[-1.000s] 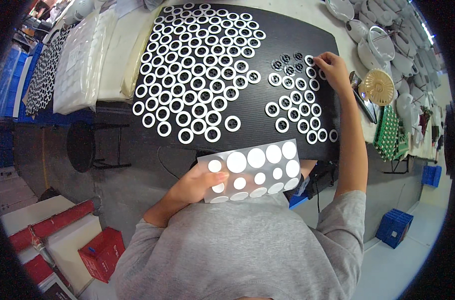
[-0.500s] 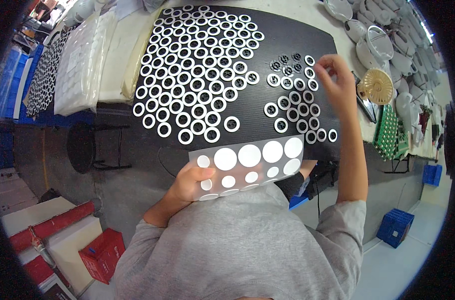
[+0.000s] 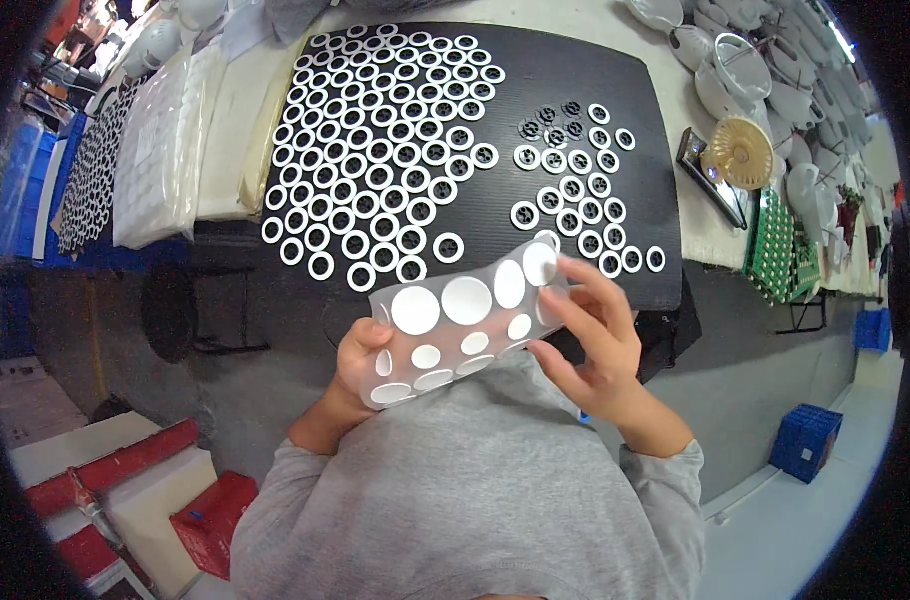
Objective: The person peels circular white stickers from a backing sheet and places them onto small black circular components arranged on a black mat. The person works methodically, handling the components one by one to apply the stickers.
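My left hand (image 3: 353,372) grips the left end of a translucent sheet of round white stickers (image 3: 450,338), thumb on top. The sheet bends slightly and carries large and small circles in rows. At its right end is my right hand (image 3: 600,345), fingers apart, with fingertips at the sheet's edge beside a large white sticker (image 3: 540,264). Whether they touch it I cannot tell. Beyond the sheet, many white rings with black centres (image 3: 379,177) lie on a black board (image 3: 535,70). A smaller group (image 3: 569,222) lies to the right, with several bare black discs (image 3: 548,116).
Plastic-wrapped white parts (image 3: 160,150) lie on the left. A tan fan-like disc (image 3: 741,154), green circuit boards (image 3: 775,245) and white housings (image 3: 740,75) are on the right. A red crate (image 3: 213,525) and a blue crate (image 3: 807,442) stand below.
My right hand has come down from the small ring group to the sheet's right end. The sheet has shifted left and its right end has risen. One ring stands farther right near the upper right group.
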Available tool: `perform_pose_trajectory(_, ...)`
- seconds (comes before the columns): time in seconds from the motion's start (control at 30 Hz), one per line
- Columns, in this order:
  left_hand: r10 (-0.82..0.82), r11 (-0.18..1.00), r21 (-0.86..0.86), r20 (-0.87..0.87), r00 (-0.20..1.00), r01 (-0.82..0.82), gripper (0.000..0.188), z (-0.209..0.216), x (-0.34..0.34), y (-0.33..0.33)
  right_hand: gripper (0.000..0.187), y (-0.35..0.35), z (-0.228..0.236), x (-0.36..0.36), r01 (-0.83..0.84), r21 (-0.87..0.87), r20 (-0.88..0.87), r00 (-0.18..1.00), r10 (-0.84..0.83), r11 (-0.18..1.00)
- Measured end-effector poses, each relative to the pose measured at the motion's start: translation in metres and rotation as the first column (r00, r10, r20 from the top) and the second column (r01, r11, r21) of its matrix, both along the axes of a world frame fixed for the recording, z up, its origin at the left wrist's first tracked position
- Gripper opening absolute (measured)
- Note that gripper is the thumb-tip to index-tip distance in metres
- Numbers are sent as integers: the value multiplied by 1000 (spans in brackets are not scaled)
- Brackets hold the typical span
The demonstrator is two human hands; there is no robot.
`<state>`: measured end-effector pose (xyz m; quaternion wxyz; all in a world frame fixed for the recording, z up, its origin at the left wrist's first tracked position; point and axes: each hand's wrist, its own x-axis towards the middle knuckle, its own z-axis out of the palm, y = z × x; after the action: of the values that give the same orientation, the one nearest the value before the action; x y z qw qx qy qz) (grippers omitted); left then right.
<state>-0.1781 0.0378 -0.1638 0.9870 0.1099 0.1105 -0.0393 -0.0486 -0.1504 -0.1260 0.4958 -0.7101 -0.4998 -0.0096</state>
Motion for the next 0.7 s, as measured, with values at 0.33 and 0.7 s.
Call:
perform_pose_trajectory(0.33,-70,992,105,-35,997,73,76,-17,-12,3,18,-7,-1,4,-233,34,-599,773,206,972)
perform_pose_trajectory(0.7,-107,994,-2,50,993,107,60,-19,-18,5,13,-9,-5,9,-231,213,-800,517,306,949)
